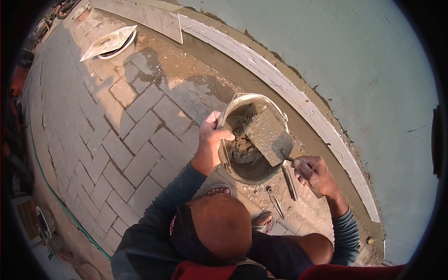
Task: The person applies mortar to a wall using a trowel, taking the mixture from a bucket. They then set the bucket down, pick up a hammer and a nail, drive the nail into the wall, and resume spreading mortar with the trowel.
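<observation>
My left hand (212, 140) grips the near-left rim of a mortar-smeared bucket (226, 161), thumb over the edge. The bucket tilts so its mouth faces me, with wet grey mortar (242, 135) inside. In my right hand (315, 175) is the handle of a trowel (270, 140). Its flat blade is coated in mortar and lies across the bucket's mouth, partly inside. Below the bucket, a metal tube (290, 181) and a slim pincer-like tool (275, 202) are near my right hand. The trowel's grip is mostly hidden by my fingers.
A pale straight board (280, 84) runs along the foot of the grey-green wall (364, 70). Another bucket (122, 55) with a flat board (109, 42) on top stands at the upper left on paving blocks (144, 126). A green hose (70, 212) runs along the left.
</observation>
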Tool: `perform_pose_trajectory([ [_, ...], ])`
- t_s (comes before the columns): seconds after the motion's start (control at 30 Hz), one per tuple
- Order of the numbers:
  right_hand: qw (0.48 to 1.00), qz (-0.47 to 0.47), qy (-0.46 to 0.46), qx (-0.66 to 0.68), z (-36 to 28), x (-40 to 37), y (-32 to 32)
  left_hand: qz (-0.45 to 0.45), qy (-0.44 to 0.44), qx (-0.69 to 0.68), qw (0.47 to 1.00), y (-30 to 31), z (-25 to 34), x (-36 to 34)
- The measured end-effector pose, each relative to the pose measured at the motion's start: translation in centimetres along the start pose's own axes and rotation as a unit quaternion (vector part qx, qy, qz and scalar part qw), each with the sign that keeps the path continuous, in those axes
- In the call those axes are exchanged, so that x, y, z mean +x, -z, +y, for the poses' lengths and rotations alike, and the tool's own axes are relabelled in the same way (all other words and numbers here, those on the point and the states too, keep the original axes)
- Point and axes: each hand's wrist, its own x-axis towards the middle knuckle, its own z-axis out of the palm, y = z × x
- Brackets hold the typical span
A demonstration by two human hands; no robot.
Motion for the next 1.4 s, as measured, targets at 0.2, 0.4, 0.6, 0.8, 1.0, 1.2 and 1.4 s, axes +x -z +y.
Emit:
perform_pose_trajectory([
  [0.2,0.998,-0.048,-0.022,-0.019,-6.5,5.6,0.3,0.071,-0.098,-0.035,0.992,2.8,4.4,1.2],
  [0.4,0.994,0.005,0.036,0.106,-12.5,11.7,0.4,0.130,-0.173,-0.079,0.973,9.1,6.8,3.9],
  [0.6,0.924,0.248,0.194,-0.216,-14.6,21.4,1.1,0.213,-0.229,-0.036,0.949,16.0,6.4,5.0],
  [0.8,0.809,0.345,0.293,-0.374,-11.2,29.0,-0.3,0.245,-0.247,-0.001,0.938,20.5,5.8,4.2],
  [1.0,0.793,0.358,0.309,-0.384,-11.9,29.6,-0.5,0.264,-0.237,0.004,0.935,22.0,5.5,2.4],
  [1.2,0.806,0.347,0.267,-0.400,-12.7,29.9,-0.9,0.315,-0.210,0.009,0.926,22.3,4.7,1.3],
  [1.4,0.807,0.352,0.238,-0.411,-12.3,30.1,-0.8,0.320,-0.224,0.052,0.919,24.2,4.0,1.3],
])
